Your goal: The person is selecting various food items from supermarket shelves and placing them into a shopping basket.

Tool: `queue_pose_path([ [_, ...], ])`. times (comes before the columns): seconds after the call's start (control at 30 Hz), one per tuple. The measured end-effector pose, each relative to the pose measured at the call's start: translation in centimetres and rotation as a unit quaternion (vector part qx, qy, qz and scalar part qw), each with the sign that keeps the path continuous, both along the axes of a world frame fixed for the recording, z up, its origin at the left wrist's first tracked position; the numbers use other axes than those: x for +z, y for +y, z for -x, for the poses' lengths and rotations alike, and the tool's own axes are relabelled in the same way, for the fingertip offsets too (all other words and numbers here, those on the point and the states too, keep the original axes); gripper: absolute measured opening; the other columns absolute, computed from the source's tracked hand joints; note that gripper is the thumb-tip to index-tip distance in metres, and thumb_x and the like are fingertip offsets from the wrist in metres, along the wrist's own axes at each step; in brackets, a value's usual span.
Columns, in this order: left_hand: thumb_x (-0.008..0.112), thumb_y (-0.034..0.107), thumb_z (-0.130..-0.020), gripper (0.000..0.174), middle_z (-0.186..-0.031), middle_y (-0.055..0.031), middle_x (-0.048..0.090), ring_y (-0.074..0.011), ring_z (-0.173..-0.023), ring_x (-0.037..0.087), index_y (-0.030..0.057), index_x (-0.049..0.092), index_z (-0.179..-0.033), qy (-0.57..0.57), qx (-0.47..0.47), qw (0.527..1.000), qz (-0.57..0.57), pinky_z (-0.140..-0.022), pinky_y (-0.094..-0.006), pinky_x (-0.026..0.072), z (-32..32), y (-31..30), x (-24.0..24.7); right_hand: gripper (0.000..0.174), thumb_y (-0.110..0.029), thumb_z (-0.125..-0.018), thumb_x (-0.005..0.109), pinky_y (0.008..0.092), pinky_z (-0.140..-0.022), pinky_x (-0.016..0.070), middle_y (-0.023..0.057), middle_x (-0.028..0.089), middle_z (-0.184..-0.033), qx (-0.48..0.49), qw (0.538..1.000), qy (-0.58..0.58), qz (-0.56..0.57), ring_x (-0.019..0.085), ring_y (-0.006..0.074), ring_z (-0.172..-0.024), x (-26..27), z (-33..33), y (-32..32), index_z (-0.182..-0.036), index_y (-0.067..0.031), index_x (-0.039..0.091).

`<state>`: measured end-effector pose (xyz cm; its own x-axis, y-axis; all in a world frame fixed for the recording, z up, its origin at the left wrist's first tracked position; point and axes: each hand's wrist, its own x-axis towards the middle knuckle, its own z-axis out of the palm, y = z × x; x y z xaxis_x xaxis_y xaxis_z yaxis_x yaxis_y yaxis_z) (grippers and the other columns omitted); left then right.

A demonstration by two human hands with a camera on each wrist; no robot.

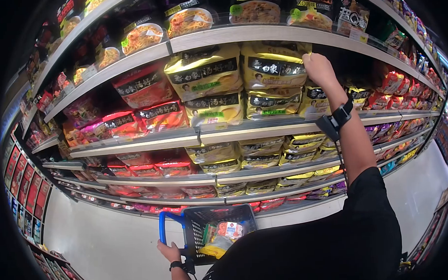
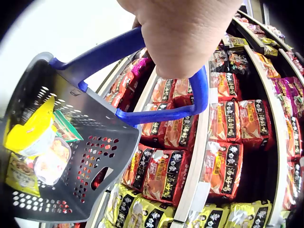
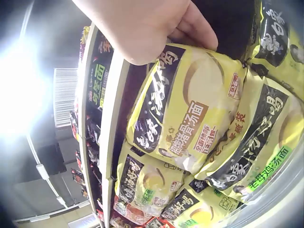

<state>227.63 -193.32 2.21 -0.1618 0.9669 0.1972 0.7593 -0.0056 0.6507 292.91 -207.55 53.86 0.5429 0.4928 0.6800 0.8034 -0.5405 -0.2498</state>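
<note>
My right hand (image 1: 321, 71) grips the upper right edge of a yellow multipack of instant noodles (image 1: 273, 64) on the middle shelf. In the right wrist view the fingers (image 3: 202, 31) reach behind the top edge of that noodle multipack (image 3: 190, 109), and the thumb is hidden. Low in the head view, my left hand (image 1: 168, 251) holds the blue handle (image 1: 163, 225) of a dark shopping basket (image 1: 194, 235). The left wrist view shows the left hand (image 2: 178, 35) wrapped over this handle, with the basket (image 2: 90, 114) hanging to one side.
Inside the basket lie a yellow bag (image 1: 215, 248) and a tray pack (image 1: 230, 229). Another yellow multipack (image 1: 204, 71) stands left of the gripped one, red noodle packs (image 1: 143, 86) further left. A shelf edge (image 1: 260, 35) runs just above; pale floor (image 1: 99, 243) lies below.
</note>
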Motion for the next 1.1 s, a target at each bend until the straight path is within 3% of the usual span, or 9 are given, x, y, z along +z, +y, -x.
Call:
queue_pose_path([
  [0.27, 0.069, 0.001, -0.074, 0.069, -0.125, -0.0279, 0.045, -0.0450, -0.118, 0.046, -0.0085, 0.036, -0.134, 0.020, -0.019, 1.000, 0.009, -0.103, -0.0471, 0.0381, 0.5, 0.1, 0.0, 0.050, -0.035, -0.099, 0.042, 0.0521, -0.064, 0.0456, 0.0207, 0.060, -0.069, -0.027, 0.970, -0.168, -0.176, 0.059, 0.0425, -0.067, -2.7, 4.1, -2.4, -0.068, -0.0002, 0.060],
  [0.47, 0.072, 0.007, -0.073, 0.073, -0.125, -0.0265, 0.046, -0.0444, -0.120, 0.043, -0.0073, 0.036, -0.135, 0.028, -0.039, 0.999, -0.002, -0.106, -0.0483, 0.0351, 1.9, 1.0, -2.5, 0.027, -0.018, -0.096, 0.051, 0.0434, -0.054, 0.0447, 0.0146, 0.058, -0.066, -0.036, 0.908, -0.410, -0.078, 0.057, 0.0341, -0.061, -2.5, 8.0, -6.3, -0.080, -0.0025, 0.066],
  [0.53, 0.073, 0.013, -0.074, 0.074, -0.128, -0.0248, 0.046, -0.0434, -0.121, 0.043, -0.0073, 0.036, -0.135, 0.081, 0.039, 0.989, 0.118, -0.106, -0.0484, 0.0339, -1.9, -1.2, 4.9, 0.021, -0.014, -0.096, 0.051, 0.0443, -0.053, 0.0431, 0.0140, 0.056, -0.065, 0.073, 0.956, -0.249, -0.137, 0.055, 0.0341, -0.060, -2.6, 11.8, -7.4, -0.091, -0.0003, 0.065],
  [0.6, 0.073, 0.020, -0.076, 0.073, -0.131, -0.0236, 0.046, -0.0408, -0.121, 0.045, -0.0050, 0.037, -0.135, 0.220, 0.030, 0.975, -0.012, -0.103, -0.0486, 0.0372, -4.9, -2.1, 6.2, 0.022, -0.016, -0.097, 0.051, 0.0454, -0.053, 0.0414, 0.0161, 0.054, -0.065, 0.093, 0.974, -0.191, -0.080, 0.054, 0.0355, -0.059, -4.7, 13.0, -8.0, -0.088, 0.0002, 0.064],
  [0.67, 0.073, 0.024, -0.079, 0.066, -0.128, -0.0222, 0.051, -0.0354, -0.118, 0.052, -0.0027, 0.043, -0.132, 0.137, -0.104, 0.973, -0.157, -0.098, -0.0455, 0.0435, -9.0, -2.0, 5.4, 0.027, -0.019, -0.097, 0.051, 0.0460, -0.052, 0.0413, 0.0169, 0.054, -0.064, 0.102, 0.984, -0.143, -0.002, 0.055, 0.0358, -0.058, -9.2, 12.8, -7.1, -0.080, -0.0021, 0.063],
  [0.7, 0.070, 0.024, -0.084, 0.060, -0.126, -0.0195, 0.055, -0.0322, -0.115, 0.055, -0.0017, 0.046, -0.132, 0.004, -0.242, 0.970, -0.030, -0.096, -0.0430, 0.0460, -11.4, -1.9, 6.9, 0.028, -0.020, -0.097, 0.051, 0.0460, -0.052, 0.0418, 0.0166, 0.054, -0.064, 0.126, 0.977, -0.164, 0.050, 0.055, 0.0352, -0.058, -11.7, 13.6, -6.7, -0.077, -0.0032, 0.062],
  [0.8, 0.058, 0.023, -0.096, 0.042, -0.123, -0.0115, 0.062, -0.0242, -0.107, 0.062, 0.0002, 0.051, -0.131, -0.463, -0.371, 0.725, 0.349, -0.093, -0.0360, 0.0500, -19.1, -3.7, 11.9, 0.035, -0.023, -0.098, 0.050, 0.0466, -0.052, 0.0440, 0.0148, 0.054, -0.061, 0.246, 0.959, -0.116, 0.083, 0.056, 0.0341, -0.056, -18.3, 16.8, -4.2, -0.071, -0.0052, 0.063],
  [0.93, 0.045, 0.037, -0.101, 0.048, -0.129, -0.0133, 0.060, -0.0246, -0.111, 0.061, 0.0030, 0.051, -0.133, -0.624, -0.350, 0.545, 0.438, -0.095, -0.0380, 0.0502, -22.0, -5.0, 16.4, 0.048, -0.035, -0.096, 0.048, 0.0495, -0.062, 0.0448, 0.0249, 0.062, -0.073, 0.262, 0.902, 0.340, 0.036, 0.059, 0.0439, -0.069, -23.0, 20.3, -2.4, -0.072, 0.0037, 0.062],
  [1.1, 0.036, 0.054, -0.099, 0.061, -0.132, -0.0118, 0.058, -0.0288, -0.116, 0.058, 0.0076, 0.050, -0.137, -0.700, -0.345, 0.386, 0.493, -0.100, -0.0416, 0.0466, -21.0, -4.7, 10.9, 0.054, -0.044, -0.097, 0.044, 0.0467, -0.078, 0.0468, 0.0283, 0.063, -0.084, 0.191, 0.868, 0.431, 0.160, 0.061, 0.0449, -0.087, -26.7, 18.9, -2.0, -0.085, 0.0040, 0.066],
])
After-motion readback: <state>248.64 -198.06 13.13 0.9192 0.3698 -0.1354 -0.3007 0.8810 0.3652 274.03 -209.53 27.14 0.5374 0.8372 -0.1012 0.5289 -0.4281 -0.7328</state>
